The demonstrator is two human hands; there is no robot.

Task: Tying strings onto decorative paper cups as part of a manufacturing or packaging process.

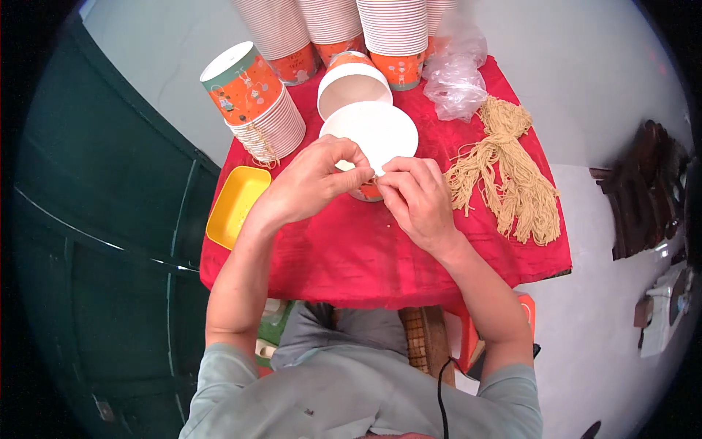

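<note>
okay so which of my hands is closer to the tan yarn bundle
Right. Your right hand is just left of the yarn bundle, near its loose strands; your left hand is farther left, beyond the right hand.

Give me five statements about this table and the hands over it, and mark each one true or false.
1. The yellow tray sits to the left of both hands. True.
2. The tablecloth is green. False: the tablecloth is red.
3. The fingertips of the left hand and right hand come together by the near edge of a white round top. True.
4. The bundle of tan strands lies left of the left hand. False: the bundle of tan strands lies to the right of the right hand.
5. A clear plastic bag lies near the tall container stacks. True.
</note>
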